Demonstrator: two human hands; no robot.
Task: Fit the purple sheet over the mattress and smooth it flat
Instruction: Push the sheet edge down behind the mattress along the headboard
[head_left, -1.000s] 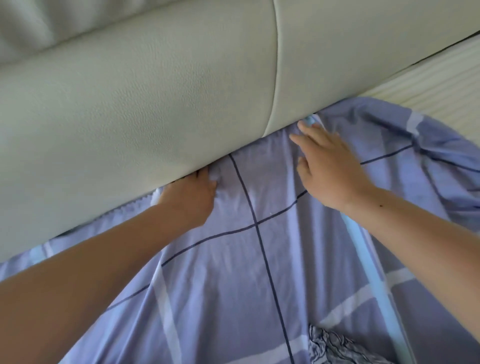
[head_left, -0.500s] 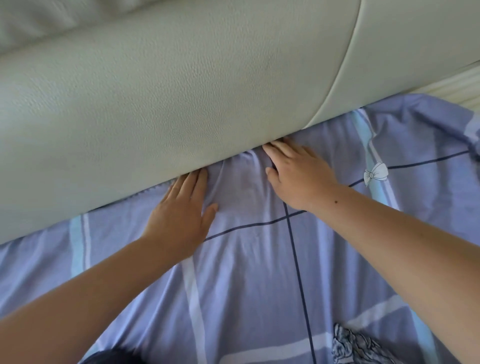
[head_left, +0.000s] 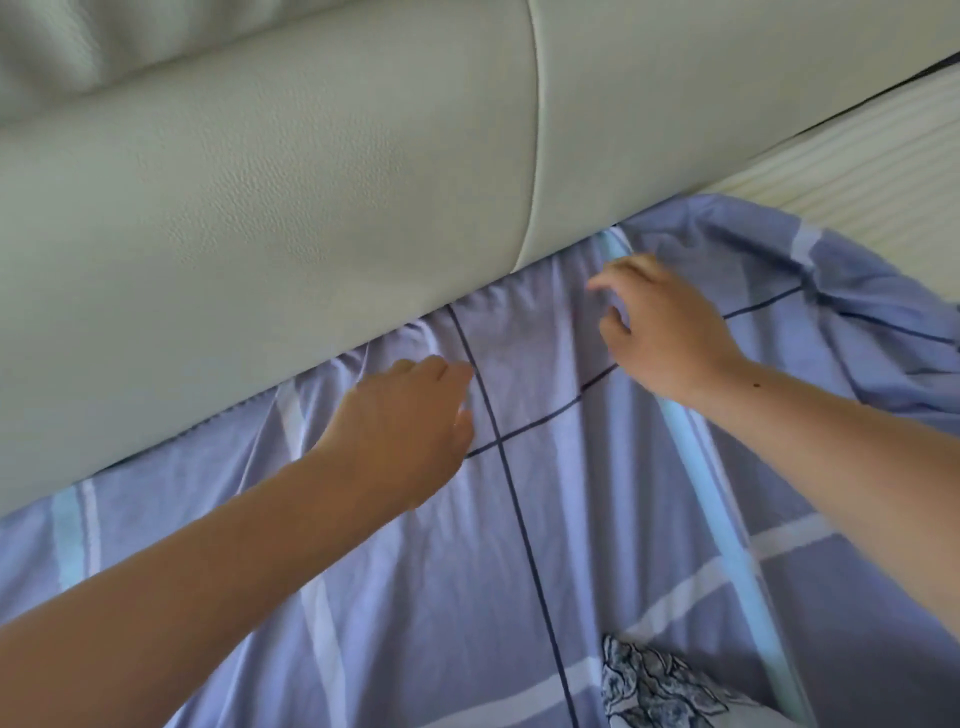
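Here the purple sheet (head_left: 519, 545) lies spread on the mattress (head_left: 872, 176). Its gathered top edge runs along the foot of the cream padded headboard (head_left: 260, 234), slanting from lower left up to upper right. The left hand (head_left: 405, 421) rests on the cloth just below that edge, fingers loosely bent, gripping nothing. The right hand (head_left: 670, 332), blurred, is near it over the sheet, fingers apart and slack. Farther right the sheet's corner lies rumpled, with bare ribbed mattress beyond.

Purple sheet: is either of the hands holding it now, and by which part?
Neither holds it, as far as the blur shows. The left hand and right hand are loosely curled over the purple sheet beside the headboard, no fabric pinched.
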